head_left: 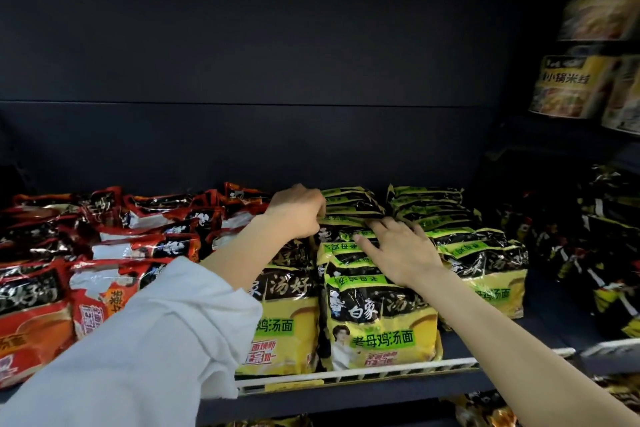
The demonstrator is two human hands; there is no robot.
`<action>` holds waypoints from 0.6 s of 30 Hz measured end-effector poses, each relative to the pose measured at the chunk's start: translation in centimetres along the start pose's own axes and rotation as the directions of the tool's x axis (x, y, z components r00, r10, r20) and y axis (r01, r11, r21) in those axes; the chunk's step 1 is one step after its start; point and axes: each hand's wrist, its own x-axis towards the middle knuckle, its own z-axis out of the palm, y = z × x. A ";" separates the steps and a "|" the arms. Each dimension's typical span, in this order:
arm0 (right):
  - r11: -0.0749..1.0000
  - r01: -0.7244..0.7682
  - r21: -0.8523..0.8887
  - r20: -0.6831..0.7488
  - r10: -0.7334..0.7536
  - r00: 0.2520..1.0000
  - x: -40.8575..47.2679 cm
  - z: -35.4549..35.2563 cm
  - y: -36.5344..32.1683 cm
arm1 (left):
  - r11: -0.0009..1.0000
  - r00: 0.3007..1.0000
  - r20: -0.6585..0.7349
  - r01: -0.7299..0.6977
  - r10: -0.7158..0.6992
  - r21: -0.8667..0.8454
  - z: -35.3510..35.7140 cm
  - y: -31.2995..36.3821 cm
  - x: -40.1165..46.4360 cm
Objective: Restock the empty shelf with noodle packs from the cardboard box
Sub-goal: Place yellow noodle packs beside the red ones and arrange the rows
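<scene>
Left hand: fingers curled, pinched yellow noodle pack.
Right hand: spread flat on row.
Risk: upright packs could topple forward.

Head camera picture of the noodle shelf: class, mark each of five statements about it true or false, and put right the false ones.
1. The yellow noodle packs stand to the right of the red noodle packs. True.
2. The left hand hangs idle, away from the shelf. False: it reaches in, fingers curled at a yellow pack near the back of the rows.
3. The right hand lies with fingers straight on top of the yellow packs. True.
4. The cardboard box sits on the shelf beside the packs. False: no box is in view.
5. A white rail runs along the shelf's front edge. True.
</scene>
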 end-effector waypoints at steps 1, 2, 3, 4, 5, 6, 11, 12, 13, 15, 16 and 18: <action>1.000 -0.006 0.003 0.003 0.006 1.000 0.0 0.0 0.0 | 0.998 1.000 -0.007 -0.029 0.029 -0.057 0.1 0.1 0.3; 1.000 -0.008 0.005 0.007 0.008 1.000 0.1 0.0 0.1 | 0.991 0.999 -0.008 -0.051 0.050 -0.126 0.3 0.2 0.6; 1.000 -0.004 0.006 0.011 0.004 1.000 0.1 0.1 0.1 | 0.979 0.998 0.006 -0.055 0.057 -0.198 0.5 0.3 0.9; 1.000 0.001 0.010 0.014 -0.001 1.000 0.1 0.1 0.1 | 0.968 0.998 0.036 -0.045 0.055 -0.246 0.8 0.3 1.1; 1.000 0.006 0.019 0.015 -0.006 1.000 0.2 0.2 0.2 | 0.968 0.996 0.078 -0.032 0.053 -0.250 1.1 0.3 1.3; 0.999 0.012 0.031 0.016 -0.012 1.000 0.2 0.2 0.3 | 0.979 0.990 0.132 -0.017 0.045 -0.204 1.4 0.1 1.4; 0.998 0.057 0.003 0.065 -0.057 0.996 1.3 0.0 0.3 | 1.000 0.959 0.285 0.013 -0.007 -0.019 2.0 -0.7 1.5; 0.998 0.055 0.000 0.070 -0.055 0.996 1.5 0.0 0.2 | 1.000 0.964 0.268 0.012 -0.006 -0.018 2.0 -0.8 1.6; 0.999 0.051 0.000 0.068 -0.051 0.996 1.6 0.0 0.1 | 1.000 0.972 0.235 0.007 -0.007 0.001 2.0 -0.9 1.8; 0.999 0.045 -0.004 0.062 -0.045 0.997 1.8 0.1 0.0 | 0.999 0.980 0.199 0.004 -0.013 0.045 2.2 -1.2 2.1; 0.999 0.048 -0.010 0.063 -0.047 0.997 1.9 0.2 0.0 | 0.999 0.976 0.218 0.003 -0.010 0.035 2.3 -1.3 2.2; 0.998 0.060 -0.034 0.081 -0.057 0.995 2.2 0.4 0.1 | 1.000 0.963 0.269 0.007 -0.002 -0.016 2.3 -1.4 2.5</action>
